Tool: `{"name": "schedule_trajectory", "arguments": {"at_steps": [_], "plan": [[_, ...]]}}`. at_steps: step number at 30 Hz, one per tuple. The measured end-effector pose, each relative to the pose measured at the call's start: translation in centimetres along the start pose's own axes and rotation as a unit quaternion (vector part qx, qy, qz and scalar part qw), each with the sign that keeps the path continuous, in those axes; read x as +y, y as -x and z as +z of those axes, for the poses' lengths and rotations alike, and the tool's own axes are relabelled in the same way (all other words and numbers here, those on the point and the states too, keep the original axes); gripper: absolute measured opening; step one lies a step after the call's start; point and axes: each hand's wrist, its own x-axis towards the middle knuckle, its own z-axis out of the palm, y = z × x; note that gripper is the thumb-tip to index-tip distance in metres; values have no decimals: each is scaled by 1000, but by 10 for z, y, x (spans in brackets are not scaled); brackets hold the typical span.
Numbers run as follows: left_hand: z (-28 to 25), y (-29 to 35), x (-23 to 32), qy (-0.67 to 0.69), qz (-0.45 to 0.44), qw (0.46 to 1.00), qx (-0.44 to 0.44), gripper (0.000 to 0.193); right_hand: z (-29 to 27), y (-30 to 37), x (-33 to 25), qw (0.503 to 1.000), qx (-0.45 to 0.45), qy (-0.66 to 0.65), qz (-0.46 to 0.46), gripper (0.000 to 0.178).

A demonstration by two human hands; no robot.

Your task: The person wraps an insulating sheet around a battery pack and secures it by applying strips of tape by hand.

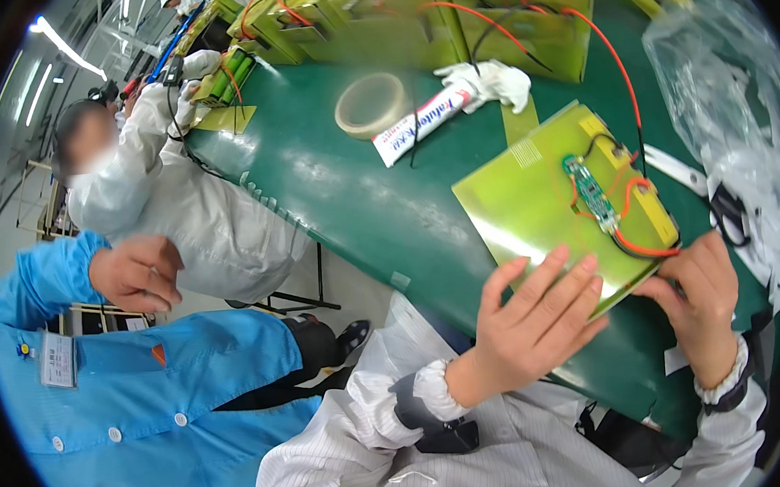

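Observation:
A flat yellow-green battery pack [519, 192] lies on the table in front of me, with a narrow green circuit board [592, 193] on top. Red and black wires [647, 246] loop from the board over the pack's right side. My left hand [538, 323] is open, its fingers stretched over the pack's near edge. At the near right corner, my right hand [704, 297] is closed, thumb and fingers gripping the pack's edge beside the red wire. Its inner fingers are partly hidden.
Several yellow-green packs [520, 27] line the table's far side. A tape roll [370, 106], a white tube [422, 126], a crumpled white glove [497, 84], scissors [727, 212] and clear plastic bags [716, 80] lie around. Two people, in blue [146, 400] and white [194, 204], are at left.

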Motion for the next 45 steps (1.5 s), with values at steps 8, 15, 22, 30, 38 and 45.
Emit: {"name": "schedule_trajectory", "arguments": {"at_steps": [8, 15, 22, 30, 38, 45], "plan": [[-35, -17, -43, 200, -41, 977, -65, 53, -6, -2, -1, 997, -41, 25, 53, 43], [-51, -162, -152, 237, 11, 903, -358, 32, -10, -5, 5, 996, -68, 28, 57, 67], [-43, -209, -152, 369, 169, 796, -449, 8, -12, -8, 1, 992, -65, 87, 63, 75], [42, -117, -126, 550, -323, 646, -420, 47, -5, -7, 7, 984, -69, 31, 161, 70], [34, -122, -125, 509, -307, 680, -429, 45, -5, -10, 0, 984, -53, 35, 167, 70], [-16, -136, -93, 277, 0, 818, -503, 27, -9, -5, 8, 991, -60, 116, 42, 60]]}}
